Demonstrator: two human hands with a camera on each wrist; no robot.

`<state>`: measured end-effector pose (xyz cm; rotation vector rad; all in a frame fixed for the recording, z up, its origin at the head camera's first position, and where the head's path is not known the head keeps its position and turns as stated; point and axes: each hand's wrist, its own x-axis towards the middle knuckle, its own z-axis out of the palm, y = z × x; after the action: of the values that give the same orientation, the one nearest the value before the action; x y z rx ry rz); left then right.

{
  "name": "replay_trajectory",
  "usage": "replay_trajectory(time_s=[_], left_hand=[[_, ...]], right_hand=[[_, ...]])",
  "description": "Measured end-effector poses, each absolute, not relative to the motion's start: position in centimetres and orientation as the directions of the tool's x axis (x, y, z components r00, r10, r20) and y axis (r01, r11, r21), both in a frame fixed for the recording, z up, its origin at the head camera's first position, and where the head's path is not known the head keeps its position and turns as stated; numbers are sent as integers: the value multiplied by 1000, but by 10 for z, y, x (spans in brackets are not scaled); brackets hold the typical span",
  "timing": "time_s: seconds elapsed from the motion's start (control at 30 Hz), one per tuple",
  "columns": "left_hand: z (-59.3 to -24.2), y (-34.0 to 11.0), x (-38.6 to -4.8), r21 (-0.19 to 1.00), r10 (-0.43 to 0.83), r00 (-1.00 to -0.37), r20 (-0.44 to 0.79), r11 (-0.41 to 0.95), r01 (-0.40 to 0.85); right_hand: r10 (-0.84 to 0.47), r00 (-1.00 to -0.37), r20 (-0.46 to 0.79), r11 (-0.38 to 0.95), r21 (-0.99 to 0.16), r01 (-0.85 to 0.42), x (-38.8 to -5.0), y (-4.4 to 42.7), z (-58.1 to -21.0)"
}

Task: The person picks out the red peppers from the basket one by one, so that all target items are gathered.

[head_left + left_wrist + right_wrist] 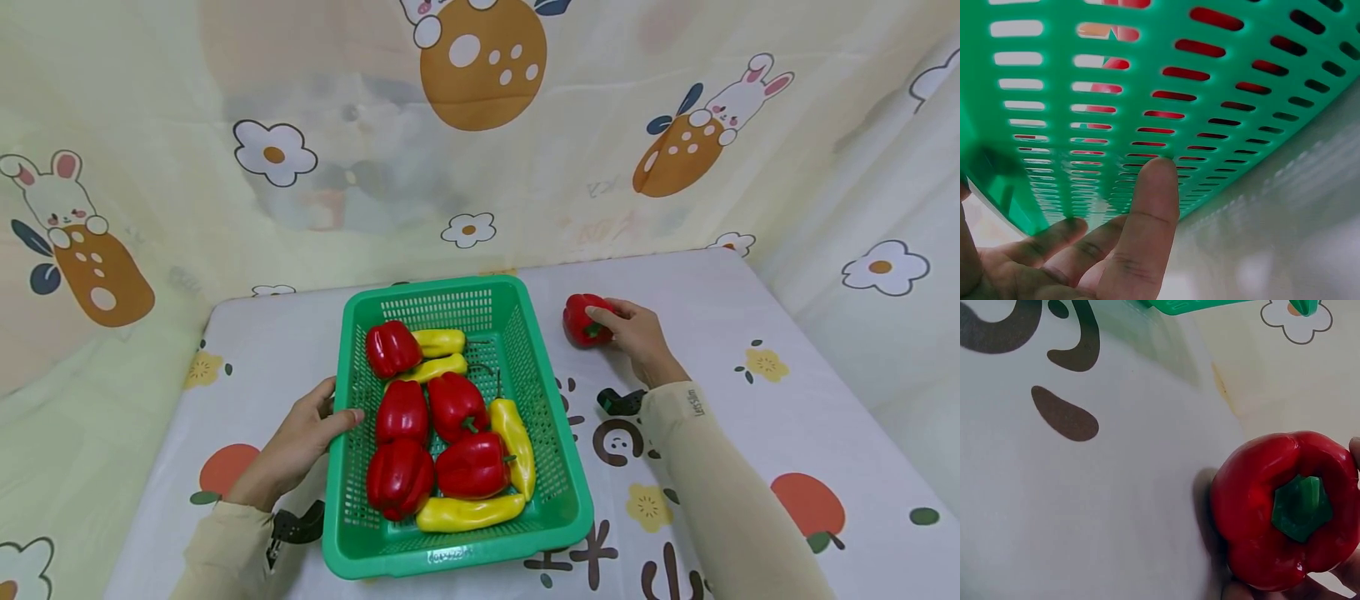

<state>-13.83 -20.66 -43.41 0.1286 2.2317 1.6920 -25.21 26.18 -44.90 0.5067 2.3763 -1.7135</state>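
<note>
A green basket (457,554) holds several red bell peppers (401,479) and several yellow peppers (471,513). The left hand (300,437) is at the basket's left side, its thumb over the rim and its other fingers against the outer wall. In the left wrist view, fingers (1147,231) lie along the slotted wall (1116,100). To the right of the basket, the right hand (637,333) grips a red bell pepper (579,320) at the table's far part. The right wrist view shows this pepper (1247,506), its green stem facing the camera, with fingertips at its edges.
A printed cloth (720,467) covers the table. Behind it hangs a curtain (360,242) with rabbits and flowers, which continues down both sides. Dark wrist devices (621,402) show by both sleeves.
</note>
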Motion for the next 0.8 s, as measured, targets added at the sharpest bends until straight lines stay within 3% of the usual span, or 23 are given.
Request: replay_trajectory(time_s=[0.8], left_hand=[[-434,-206,-138,947,266,-940,-214,292,-133]], right_hand=[[165,-933,-319,252,-901,353,-247,263,-443]])
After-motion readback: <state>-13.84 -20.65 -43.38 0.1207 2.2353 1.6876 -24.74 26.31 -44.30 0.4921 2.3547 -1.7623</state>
